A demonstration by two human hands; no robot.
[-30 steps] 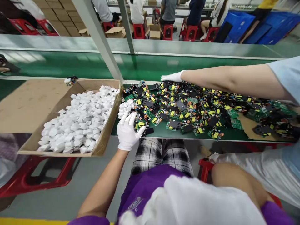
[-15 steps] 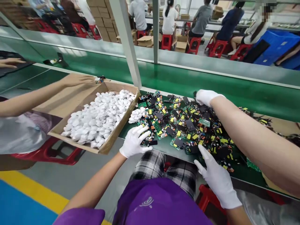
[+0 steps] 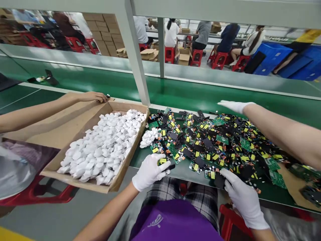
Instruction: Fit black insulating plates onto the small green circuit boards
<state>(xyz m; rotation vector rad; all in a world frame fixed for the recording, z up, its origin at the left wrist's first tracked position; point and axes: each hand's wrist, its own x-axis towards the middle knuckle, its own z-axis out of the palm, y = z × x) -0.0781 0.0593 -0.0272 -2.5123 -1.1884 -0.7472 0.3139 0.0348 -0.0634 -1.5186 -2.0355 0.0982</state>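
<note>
My left hand [image 3: 151, 171], in a white glove, is closed round a circuit board [image 3: 163, 162] with a yellow part and a black end, at the near edge of the pile. My right hand [image 3: 242, 197], gloved too, has its fingertips at a black part of another board [image 3: 219, 180] on the table's near edge; its grip is partly hidden. Many green boards [image 3: 208, 144] with yellow and black parts lie heaped between and beyond my hands. A small heap of white pieces [image 3: 149, 138] sits left of the boards.
An open cardboard box [image 3: 112, 187] of white pieces stands at the left. Another person's bare hand [image 3: 94, 96] is behind it. A co-worker's gloved hand [image 3: 235, 106] hovers over the far right side. A metal post [image 3: 137, 67] rises behind the box.
My left hand has closed on a board. My right hand's fingers have come together at the near-edge board. The co-worker's gloved hand has lifted off the pile, and the view has shifted.
</note>
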